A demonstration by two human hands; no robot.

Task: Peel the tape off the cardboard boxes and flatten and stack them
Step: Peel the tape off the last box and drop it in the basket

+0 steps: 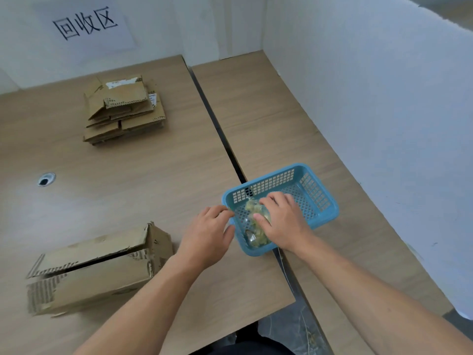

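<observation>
the box [99,272] lies on its side on the left desk [133,190], near the front edge, left of both hands and apart from them. its long axis runs left to right, the right end tilted a little away from the person. the top flaps meet along a dark slit that follows that axis, and torn paper bares corrugation at the left end.

a blue basket [326,210] straddles the gap between the left desk and the right desk [268,119]. a tape wad [258,238], crumpled and yellowish, sits in its near left part. the right hand [284,221] is inside the basket, fingers bent over the wad and thumb against its side. the left hand [207,234] is at the basket's left corner, fingers curled, thumb by the rim; whether it grips the rim cannot be told.

a stack [122,111] of flattened cardboard lies far back on the left desk, its long side running left to right. a cable hole [46,179] is in the desk between stack and box. a paper sign [87,23] hangs on the wall.
</observation>
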